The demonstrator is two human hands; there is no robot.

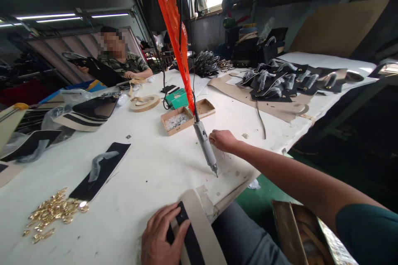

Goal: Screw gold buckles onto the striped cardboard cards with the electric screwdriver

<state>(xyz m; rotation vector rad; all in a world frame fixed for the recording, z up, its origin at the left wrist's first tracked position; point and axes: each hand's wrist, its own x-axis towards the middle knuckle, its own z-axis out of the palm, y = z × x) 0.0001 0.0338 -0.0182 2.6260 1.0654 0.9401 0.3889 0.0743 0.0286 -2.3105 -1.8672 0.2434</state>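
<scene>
My left hand [161,236] lies flat with spread fingers on a beige and black strap piece [199,232] at the table's near edge. My right hand [222,140] reaches across the table and touches a grey electric screwdriver [205,147]; its fingers are curled beside the tool's body. The screwdriver hangs tilted from a cable wrapped in orange tape [174,29], with its tip just above the white table [149,169].
A pile of gold metal fittings [51,213] lies at the near left beside a black strip [102,163]. Two cardboard trays [186,116] sit mid-table. Black leather pieces [280,80] cover the far right. Another person [120,60] sits at the far left.
</scene>
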